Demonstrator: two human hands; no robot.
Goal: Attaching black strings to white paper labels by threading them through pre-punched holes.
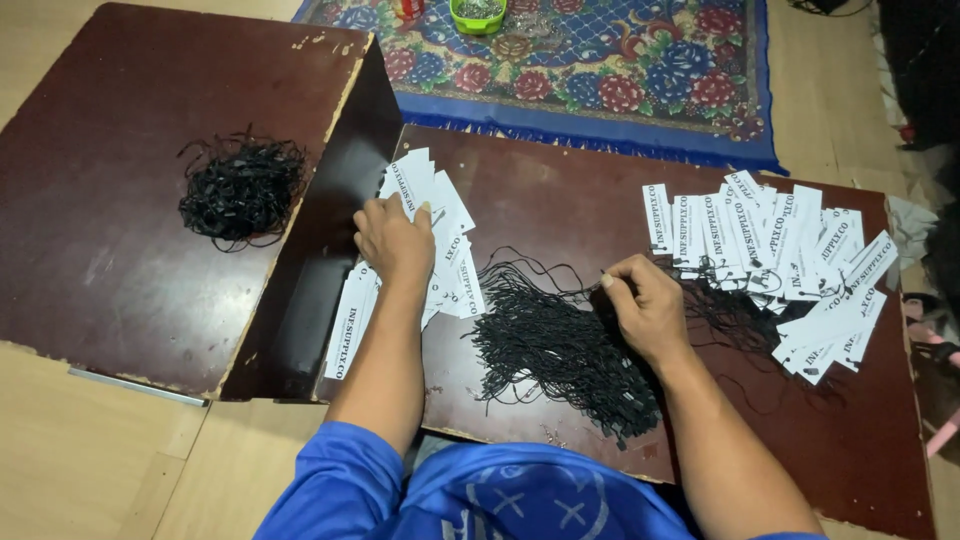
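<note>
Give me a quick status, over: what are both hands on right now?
Left hand flat on loose white tags. Right hand pinching one black string from the string pile. Strung tags heaped beside it; nothing blocking.

Loose tags (415,250) left of strings (560,350), strung tags (790,270) right, rug (600,70) behind

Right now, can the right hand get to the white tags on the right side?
Probably yes. The right hand rests on the black strings, and the tags lie just beyond it on the same board, with only loose strings between them.
</note>
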